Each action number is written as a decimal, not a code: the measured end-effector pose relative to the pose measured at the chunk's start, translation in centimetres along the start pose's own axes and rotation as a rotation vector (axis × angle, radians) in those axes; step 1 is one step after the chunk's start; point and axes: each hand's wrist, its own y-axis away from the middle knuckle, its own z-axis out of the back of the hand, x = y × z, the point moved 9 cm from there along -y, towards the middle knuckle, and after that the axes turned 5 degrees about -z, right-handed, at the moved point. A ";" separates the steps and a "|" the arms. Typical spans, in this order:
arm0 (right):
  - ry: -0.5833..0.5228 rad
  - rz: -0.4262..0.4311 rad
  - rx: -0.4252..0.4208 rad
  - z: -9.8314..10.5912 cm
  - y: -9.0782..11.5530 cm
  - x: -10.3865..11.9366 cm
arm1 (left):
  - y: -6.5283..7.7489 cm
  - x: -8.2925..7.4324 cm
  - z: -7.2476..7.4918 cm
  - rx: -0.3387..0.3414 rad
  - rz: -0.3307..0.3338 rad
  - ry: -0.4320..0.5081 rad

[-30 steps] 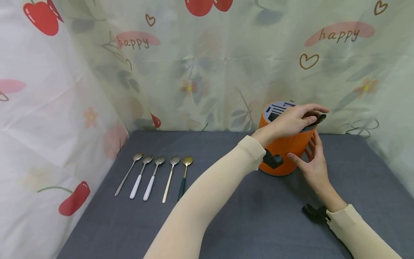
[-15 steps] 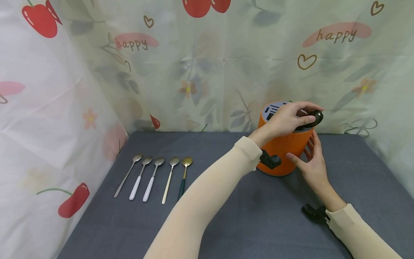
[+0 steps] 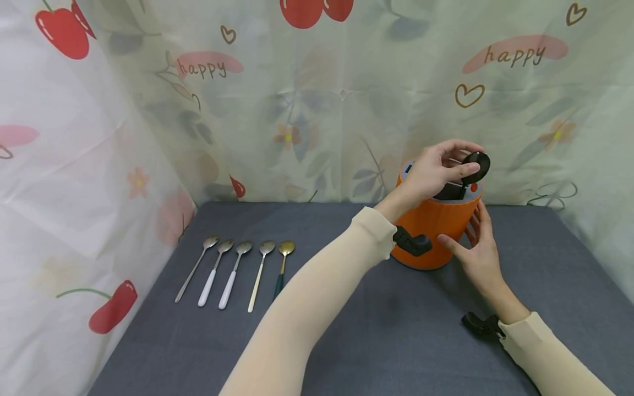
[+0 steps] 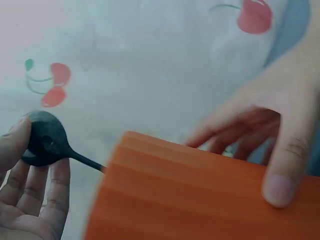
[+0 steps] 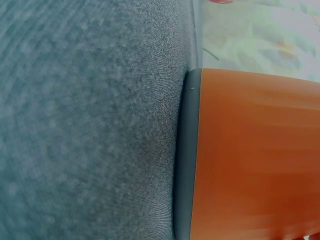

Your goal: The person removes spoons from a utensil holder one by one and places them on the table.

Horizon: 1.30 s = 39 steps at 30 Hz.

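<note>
A black spoon (image 3: 476, 166) stands bowl up at the top of an orange knife block (image 3: 436, 231) with a grey slotted lid. My left hand (image 3: 431, 168) pinches its bowl between thumb and fingers. In the left wrist view the spoon's bowl (image 4: 47, 140) is in that hand's fingers, and its thin handle runs to the block's rim, where the rest is hidden. My right hand (image 3: 477, 253) holds the block's right side, thumb in front and fingers behind. The right wrist view shows the block's dark base (image 5: 187, 155) on the cloth, without the hand.
Several spoons lie in a row on the grey cloth (image 3: 376, 341) at the left, among them a white-handled spoon (image 3: 229, 283) and a gold spoon (image 3: 286, 248). My left forearm (image 3: 317, 308) partly covers the gold one. A patterned curtain (image 3: 342, 110) hangs close behind the block.
The spoon's bowl has risen and turned from lying low over the block's right rim to standing more upright. My left hand has lifted and shifted slightly left. My right hand stays put.
</note>
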 end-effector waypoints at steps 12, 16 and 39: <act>0.019 -0.036 -0.016 0.0 0.0 -0.1 | 1.5 -4.7 4.3 -0.138 -0.137 0.304; 0.016 -0.028 -0.012 0.0 0.0 0.0 | 2.4 -6.2 6.2 -0.209 -0.193 0.383; 0.008 -0.008 -0.015 0.1 0.0 0.1 | 8.5 -10.7 14.4 -0.380 -0.389 0.424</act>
